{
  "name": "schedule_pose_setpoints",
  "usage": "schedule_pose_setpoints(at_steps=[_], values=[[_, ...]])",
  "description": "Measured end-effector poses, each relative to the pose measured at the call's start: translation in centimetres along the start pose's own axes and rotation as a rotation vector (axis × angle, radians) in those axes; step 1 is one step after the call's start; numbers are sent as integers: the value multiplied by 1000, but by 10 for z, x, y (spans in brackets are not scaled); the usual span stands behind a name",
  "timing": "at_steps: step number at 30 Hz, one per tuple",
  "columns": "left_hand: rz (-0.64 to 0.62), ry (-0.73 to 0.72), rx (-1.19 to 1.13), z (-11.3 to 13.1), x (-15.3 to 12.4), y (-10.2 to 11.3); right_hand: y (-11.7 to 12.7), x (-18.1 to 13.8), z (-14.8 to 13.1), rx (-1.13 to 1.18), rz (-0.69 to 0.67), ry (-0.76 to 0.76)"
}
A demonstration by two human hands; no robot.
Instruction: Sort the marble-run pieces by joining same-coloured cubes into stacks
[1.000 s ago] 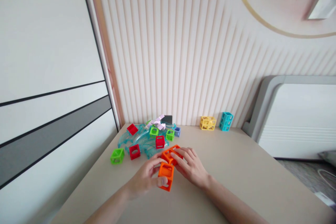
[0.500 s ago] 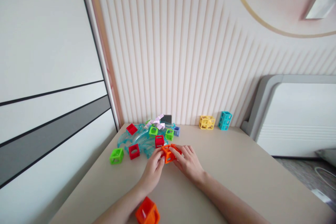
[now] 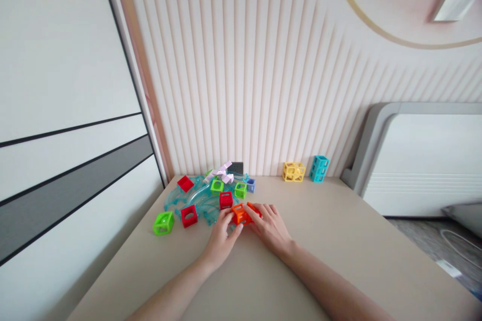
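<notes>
My left hand [image 3: 221,236] and my right hand [image 3: 271,226] meet at the middle of the beige table [image 3: 339,251], both with fingers closed on an orange open-frame cube block [image 3: 241,213] that rests on the tabletop. The left fingers pinch its near left side, the right fingers curl over its right side. Just behind it sits a red cube [image 3: 226,200] at the edge of a pile of clear teal curved track pieces [image 3: 196,196].
More cubes lie in the pile: green [image 3: 163,222], red [image 3: 189,215], green [image 3: 241,189], blue [image 3: 250,185], plus pink pieces [image 3: 222,173]. A yellow block [image 3: 293,171] and a teal block [image 3: 318,168] stand by the ribbed wall. A white panel is at left, a grey-framed bed at right.
A second orange cube held in my left hand a second ago dropped toward me and is now out of view. Both hands moved forward onto the remaining orange cube.
</notes>
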State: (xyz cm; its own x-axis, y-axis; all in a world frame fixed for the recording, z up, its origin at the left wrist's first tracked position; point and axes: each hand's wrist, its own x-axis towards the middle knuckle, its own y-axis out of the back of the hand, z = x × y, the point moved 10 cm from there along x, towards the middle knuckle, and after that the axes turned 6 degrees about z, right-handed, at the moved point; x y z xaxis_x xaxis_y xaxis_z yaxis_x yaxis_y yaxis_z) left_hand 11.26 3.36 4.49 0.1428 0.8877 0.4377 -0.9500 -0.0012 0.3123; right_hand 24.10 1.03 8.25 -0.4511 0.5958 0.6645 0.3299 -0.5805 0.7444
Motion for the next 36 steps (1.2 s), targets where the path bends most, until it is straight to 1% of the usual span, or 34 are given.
schedule_pose_setpoints(at_steps=[3, 5, 8, 11, 12, 14, 16, 19, 22, 26, 29, 31, 34, 36], values=[[37, -4, 15, -1, 1, 3, -2, 0, 2, 33, 1, -25], [70, -14, -11, 4, 2, 9, -5, -2, 11, 88, 14, -102], [142, -27, 7, 14, 1, 29, -14, -10, 43, 236, 53, -334], [202, -68, 170, 22, -3, 58, -29, -22, 76, 423, 82, -574], [205, -85, 230, 22, -5, 66, -34, -25, 83, 480, 84, -629], [166, -100, 313, 18, -10, 79, -42, -28, 92, 563, 85, -696], [112, -91, 366, 9, -17, 87, -46, -28, 93, 601, 80, -709], [39, -46, 401, -8, -26, 94, -47, -25, 89, 605, 63, -678], [19, -4, 401, -18, -31, 99, -48, -24, 86, 585, 27, -661], [5, 17, 371, -15, -37, 100, -51, -26, 85, 568, -23, -659], [-50, 56, 315, -13, -42, 95, -54, -26, 83, 564, -57, -645], [-90, 89, 294, -15, -44, 91, -55, -26, 82, 550, -81, -638], [-110, 103, 363, -21, -45, 92, -56, -27, 80, 526, -105, -639], [-57, 73, 474, -21, -46, 102, -56, -27, 79, 520, -108, -634]])
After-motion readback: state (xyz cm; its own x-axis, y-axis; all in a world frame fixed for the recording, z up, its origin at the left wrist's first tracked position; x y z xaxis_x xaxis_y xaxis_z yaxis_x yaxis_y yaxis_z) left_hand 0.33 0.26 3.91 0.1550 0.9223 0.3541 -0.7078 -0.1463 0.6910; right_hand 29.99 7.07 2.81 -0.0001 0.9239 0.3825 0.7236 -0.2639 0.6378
